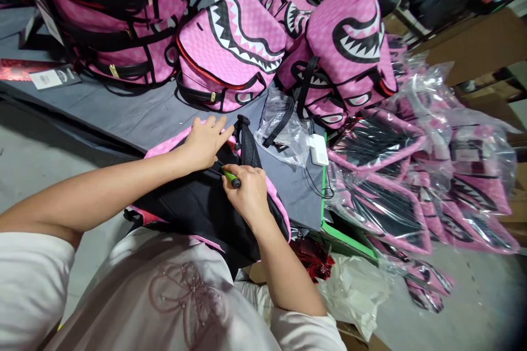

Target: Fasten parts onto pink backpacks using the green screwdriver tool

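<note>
A pink and black backpack (193, 197) lies with its black side up at the table's near edge, against my body. My left hand (206, 142) rests on its upper part with the fingers stretched out and apart. In my right hand (249, 189) is a small green tool with a black end (231, 177); its kind and its tip are hidden by my fingers. The tool is close to a thin black strap on the backpack. A black strap with a buckle (244, 126) stands up just beyond my hands.
Pink backpacks with shark mouths (236, 38) stand along the far side of the grey-covered table (135, 115). A clear plastic bag (284, 126) and a small white box (318, 150) lie to the right. Beyond the green edge (346, 238), several plastic-wrapped backpacks (382, 208) are piled.
</note>
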`<state>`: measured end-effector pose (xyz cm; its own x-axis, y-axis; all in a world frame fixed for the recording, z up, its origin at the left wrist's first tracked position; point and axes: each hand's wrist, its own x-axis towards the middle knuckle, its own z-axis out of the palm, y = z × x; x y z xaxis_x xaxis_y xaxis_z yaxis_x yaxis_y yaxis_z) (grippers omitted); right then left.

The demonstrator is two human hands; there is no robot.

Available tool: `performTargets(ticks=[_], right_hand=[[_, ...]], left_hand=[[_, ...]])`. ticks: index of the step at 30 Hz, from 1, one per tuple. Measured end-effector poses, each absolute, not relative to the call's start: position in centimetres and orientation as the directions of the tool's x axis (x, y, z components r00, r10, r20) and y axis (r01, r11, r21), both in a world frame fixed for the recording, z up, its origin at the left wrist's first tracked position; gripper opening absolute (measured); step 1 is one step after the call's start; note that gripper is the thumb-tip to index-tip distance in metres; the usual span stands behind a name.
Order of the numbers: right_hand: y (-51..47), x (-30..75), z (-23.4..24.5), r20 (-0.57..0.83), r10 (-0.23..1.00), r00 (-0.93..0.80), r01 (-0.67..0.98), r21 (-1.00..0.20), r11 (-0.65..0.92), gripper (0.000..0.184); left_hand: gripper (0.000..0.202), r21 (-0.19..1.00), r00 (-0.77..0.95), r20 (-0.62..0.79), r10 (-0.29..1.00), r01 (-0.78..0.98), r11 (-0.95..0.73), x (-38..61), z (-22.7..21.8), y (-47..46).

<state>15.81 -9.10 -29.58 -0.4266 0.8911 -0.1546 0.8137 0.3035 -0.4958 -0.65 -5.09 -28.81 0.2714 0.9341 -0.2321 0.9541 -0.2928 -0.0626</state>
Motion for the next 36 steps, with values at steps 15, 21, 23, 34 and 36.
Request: performTargets(ticks=[15, 21, 23, 34, 36], right_hand=[[-10.2, 15.2, -31.3, -0.024, 0.961, -0.277, 0.763, -0.614, 0.204, 0.015], [-10.5, 16.3, -32.0, 0.012, 0.954, -0.298, 0.65, -0.73, 0.212, 0.018], [-10.9, 16.5, -31.8, 0.036, 0.95, -0.312, 0.623, -0.747, 0.233, 0.016], [-12.8, 15.7, -31.7, 0.126, 0.911, -0.392, 0.559, -0.755, 0.344, 0.012], [-12.6, 15.9, -31.9, 0.127, 0.92, -0.37, 0.556, -0.763, 0.329, 0.012]], left_hand=[[0.085, -0.052, 0.28, -0.251, 0.927, 0.952, -0.302, -0.8, -28.7, -4.8], [0.109, 0.026, 0.346, -0.442, 0.827, 0.927, -0.374, -2.9, -27.0, -3.7], [0.122, 0.036, 0.311, -0.515, 0.799, 0.939, -0.343, -3.6, -26.3, -3.6], [0.132, -0.138, 0.248, -0.446, 0.86, 0.93, -0.34, -3.8, -26.9, -5.8], [0.125, -0.116, 0.275, -0.462, 0.843, 0.924, -0.365, -4.2, -26.6, -5.8]])
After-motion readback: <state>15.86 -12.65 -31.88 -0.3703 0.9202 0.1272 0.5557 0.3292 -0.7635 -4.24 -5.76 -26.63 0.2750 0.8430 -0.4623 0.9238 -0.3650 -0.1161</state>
